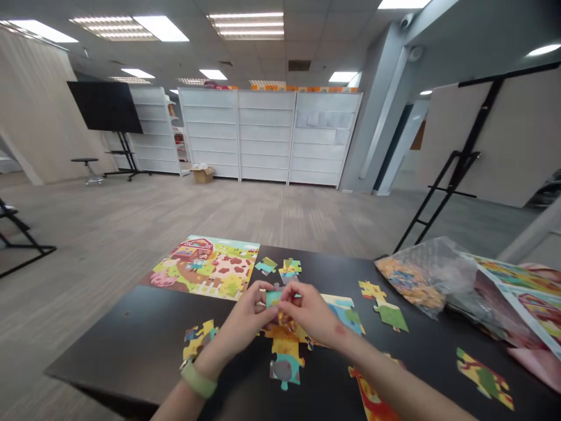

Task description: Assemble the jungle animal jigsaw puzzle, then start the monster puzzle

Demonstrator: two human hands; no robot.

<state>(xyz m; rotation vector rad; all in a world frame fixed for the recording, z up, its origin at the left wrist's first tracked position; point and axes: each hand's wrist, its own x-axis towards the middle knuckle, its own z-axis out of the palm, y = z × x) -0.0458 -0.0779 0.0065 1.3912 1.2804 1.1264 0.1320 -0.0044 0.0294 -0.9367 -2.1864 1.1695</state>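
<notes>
My left hand (255, 310) and my right hand (308, 309) meet over the middle of the dark table. Between their fingers is a light-blue and green jigsaw puzzle piece (272, 298), gripped from both sides and partly covered. Beneath the hands lie joined yellow puzzle pieces (287, 349), with a grey and turquoise piece (286, 369) at their near end. A blue and green joined section (348, 313) shows beyond my right wrist. Left of my left forearm is a yellow cluster of pieces (199, 337).
A farm picture sheet (210, 266) lies at the table's far left. Loose pieces (289, 268) sit beyond my hands, others (390, 316) to the right. A plastic bag of pieces (416, 280) and a printed puzzle package (521, 292) occupy the right side. A black stand (451, 169) rises behind.
</notes>
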